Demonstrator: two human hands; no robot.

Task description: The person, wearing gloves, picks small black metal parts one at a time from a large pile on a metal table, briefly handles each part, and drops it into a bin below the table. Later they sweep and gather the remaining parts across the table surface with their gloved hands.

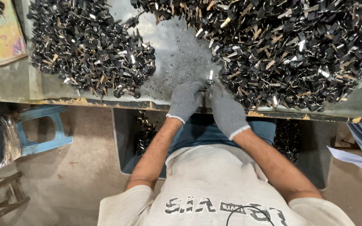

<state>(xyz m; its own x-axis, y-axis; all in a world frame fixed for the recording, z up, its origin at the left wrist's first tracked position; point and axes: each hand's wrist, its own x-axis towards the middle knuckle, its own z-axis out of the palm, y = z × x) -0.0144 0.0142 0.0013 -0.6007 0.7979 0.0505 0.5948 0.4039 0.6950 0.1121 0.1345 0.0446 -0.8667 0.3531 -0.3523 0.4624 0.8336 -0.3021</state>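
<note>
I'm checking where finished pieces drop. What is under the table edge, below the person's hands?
Under the metal table edge sits a grey bin with small dark metal parts inside at both sides. Its middle is covered by the person's lap and arms. The gloved left hand and right hand meet above it.

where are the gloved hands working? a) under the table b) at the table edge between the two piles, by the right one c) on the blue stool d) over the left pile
b: the left hand and right hand meet around a small metal part at the table edge, beside the right pile.
</note>
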